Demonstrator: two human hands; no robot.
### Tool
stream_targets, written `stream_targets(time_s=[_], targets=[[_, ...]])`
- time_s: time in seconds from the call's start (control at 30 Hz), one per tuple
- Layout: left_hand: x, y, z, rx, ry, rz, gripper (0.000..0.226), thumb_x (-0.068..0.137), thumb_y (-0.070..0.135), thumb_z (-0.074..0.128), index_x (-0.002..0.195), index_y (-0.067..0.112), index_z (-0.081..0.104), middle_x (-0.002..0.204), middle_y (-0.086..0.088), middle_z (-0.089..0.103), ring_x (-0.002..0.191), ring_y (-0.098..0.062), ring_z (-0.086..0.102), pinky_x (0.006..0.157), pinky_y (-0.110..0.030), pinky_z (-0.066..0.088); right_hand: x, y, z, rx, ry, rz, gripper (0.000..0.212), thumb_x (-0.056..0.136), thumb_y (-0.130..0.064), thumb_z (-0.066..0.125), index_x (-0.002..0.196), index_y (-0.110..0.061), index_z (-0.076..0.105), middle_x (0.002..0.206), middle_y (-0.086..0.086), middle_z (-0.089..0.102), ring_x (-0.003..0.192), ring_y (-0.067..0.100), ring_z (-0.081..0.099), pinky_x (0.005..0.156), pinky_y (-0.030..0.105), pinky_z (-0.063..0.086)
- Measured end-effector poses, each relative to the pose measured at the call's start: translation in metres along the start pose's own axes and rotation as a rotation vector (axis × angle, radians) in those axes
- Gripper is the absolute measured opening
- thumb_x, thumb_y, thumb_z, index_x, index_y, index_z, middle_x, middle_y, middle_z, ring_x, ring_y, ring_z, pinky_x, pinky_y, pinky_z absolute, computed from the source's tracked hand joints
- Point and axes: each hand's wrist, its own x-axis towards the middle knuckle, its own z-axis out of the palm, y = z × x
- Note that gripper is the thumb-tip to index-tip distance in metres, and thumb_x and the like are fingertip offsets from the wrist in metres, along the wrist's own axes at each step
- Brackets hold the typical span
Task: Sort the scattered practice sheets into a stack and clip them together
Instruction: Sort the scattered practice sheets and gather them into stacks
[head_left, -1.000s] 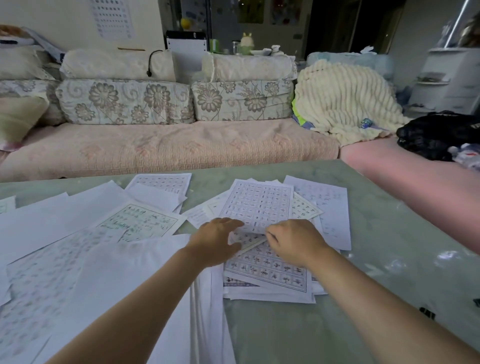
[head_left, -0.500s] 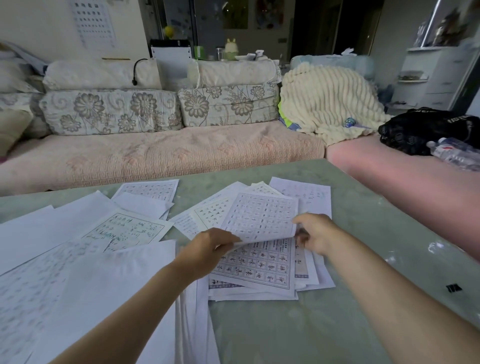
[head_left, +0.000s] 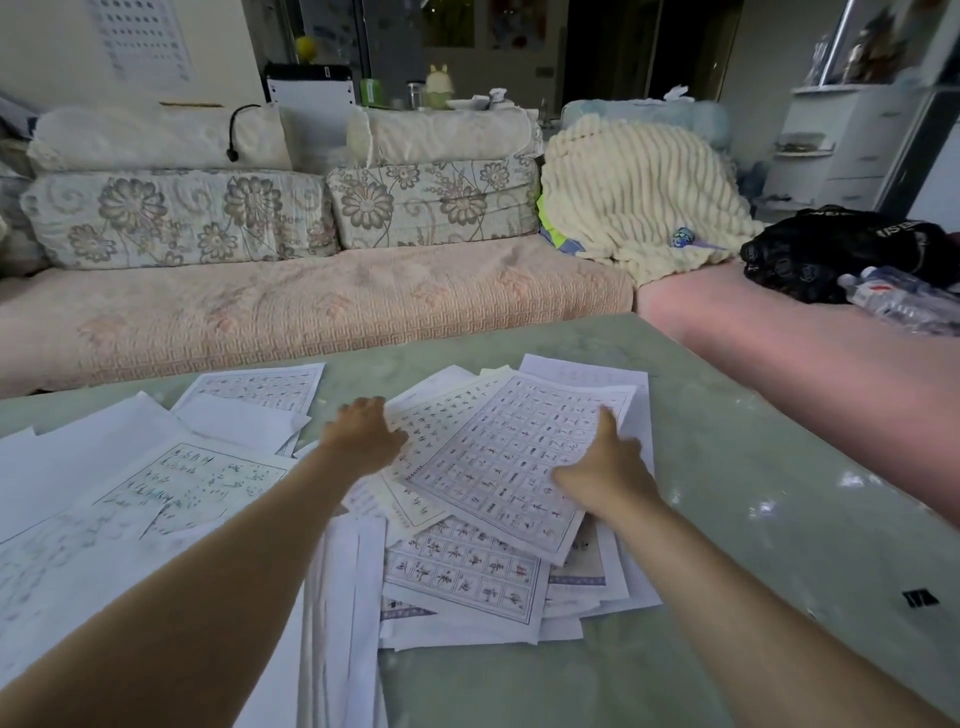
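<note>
Pressing one sheet pile (head_left: 498, 457) flat-fingered, two hands, left hand (head_left: 363, 436) and right hand (head_left: 602, 467), grip nothing; one clip (head_left: 920, 597) lies apart.

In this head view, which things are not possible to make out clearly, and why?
Head view only:
1. Right hand: motion-blurred; pinching or just pressing the top sheet is unclear.
2. Left hand: fingertips hidden by its own knuckles.
3. Pile under the top sheet: covered, count unknown.
4. Left sheets: cut by the frame edge.
5. Small black object on the table: too small to identify.
</note>
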Motion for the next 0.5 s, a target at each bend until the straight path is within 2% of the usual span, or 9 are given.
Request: stream_targets(time_s=[0.07, 0.1, 0.2, 0.3, 0.37, 0.4, 0.47, 0.5], targets=[[0.014, -0.006, 0.002, 0.048, -0.095, -0.077, 0.091, 0.083, 0.068, 0.053, 0.150, 0.015, 0.023, 0.154, -0.012, 0.028, 0.141, -0.032, 0.026, 0.110, -0.049, 0.030, -0.002, 0.001, 0.003, -0.354, 0.107, -0.121, 0.084, 0.082, -0.054, 0.059, 0.153, -0.033, 0.020, 0.153, 0.014, 0.021, 0.137, 0.033, 0.030, 0.104, 0.044, 0.038], [0.020, -0.007, 0.003, 0.063, -0.116, -0.092, 0.100, 0.078, 0.076, 0.051, 0.151, 0.014, 0.022, 0.155, -0.013, 0.025, 0.143, -0.033, 0.022, 0.110, -0.050, 0.030, -0.002, 0.000, 0.005, -0.414, 0.123, -0.203, 0.079, 0.084, -0.059, 0.052, 0.153, -0.036, 0.023, 0.158, 0.014, 0.013, 0.143, 0.033, 0.019, 0.112, 0.049, 0.028], [0.032, -0.007, 0.002, 0.185, -0.101, -0.096, 0.110, 0.068, 0.087, 0.047, 0.149, 0.015, 0.027, 0.154, -0.014, 0.024, 0.142, -0.034, 0.020, 0.107, -0.052, 0.034, 0.001, -0.002, 0.015, -0.351, -0.054, -0.394, 0.068, 0.090, -0.067, 0.042, 0.152, -0.043, 0.028, 0.165, 0.006, 0.008, 0.150, 0.028, 0.007, 0.120, 0.053, 0.010], [0.039, -0.004, -0.003, 0.214, -0.131, -0.103, 0.113, 0.064, 0.088, 0.050, 0.146, 0.012, 0.031, 0.151, -0.017, 0.027, 0.140, -0.035, 0.023, 0.106, -0.051, 0.035, 0.001, -0.003, 0.025, -0.355, -0.189, -0.460, 0.071, 0.090, -0.072, 0.041, 0.153, -0.045, 0.024, 0.167, 0.003, 0.004, 0.153, 0.025, 0.000, 0.122, 0.053, 0.001], [0.039, -0.002, -0.007, 0.111, -0.170, -0.129, 0.104, 0.065, 0.080, 0.060, 0.139, 0.012, 0.038, 0.139, -0.015, 0.043, 0.128, -0.032, 0.042, 0.097, -0.044, 0.043, 0.002, -0.004, 0.030, -0.365, -0.207, -0.476, 0.071, 0.090, -0.072, 0.041, 0.153, -0.046, 0.021, 0.167, 0.003, 0.000, 0.153, 0.025, -0.004, 0.122, 0.054, -0.003], [0.038, -0.002, -0.010, 0.048, -0.182, -0.121, 0.093, 0.066, 0.074, 0.065, 0.131, 0.011, 0.045, 0.125, -0.011, 0.054, 0.113, -0.028, 0.054, 0.087, -0.038, 0.049, 0.003, -0.005, 0.031, -0.360, -0.211, -0.481, 0.071, 0.090, -0.072, 0.041, 0.153, -0.046, 0.020, 0.167, 0.002, -0.001, 0.153, 0.024, -0.005, 0.122, 0.054, -0.005], [0.035, 0.001, -0.016, -0.056, -0.206, -0.064, 0.069, 0.072, 0.059, 0.070, 0.117, 0.009, 0.054, 0.101, -0.006, 0.063, 0.090, -0.022, 0.063, 0.071, -0.030, 0.051, 0.003, -0.007, 0.033, -0.356, -0.219, -0.486, 0.070, 0.090, -0.071, 0.042, 0.153, -0.047, 0.020, 0.167, 0.001, -0.003, 0.153, 0.022, -0.007, 0.120, 0.057, -0.008], [0.033, 0.002, -0.019, -0.121, -0.224, -0.038, 0.058, 0.076, 0.052, 0.070, 0.112, 0.009, 0.056, 0.098, -0.007, 0.064, 0.088, -0.023, 0.064, 0.069, -0.030, 0.050, 0.003, -0.008, 0.034, -0.364, -0.220, -0.487, 0.070, 0.090, -0.070, 0.042, 0.153, -0.048, 0.020, 0.167, 0.000, -0.003, 0.153, 0.022, -0.008, 0.119, 0.059, -0.009]])
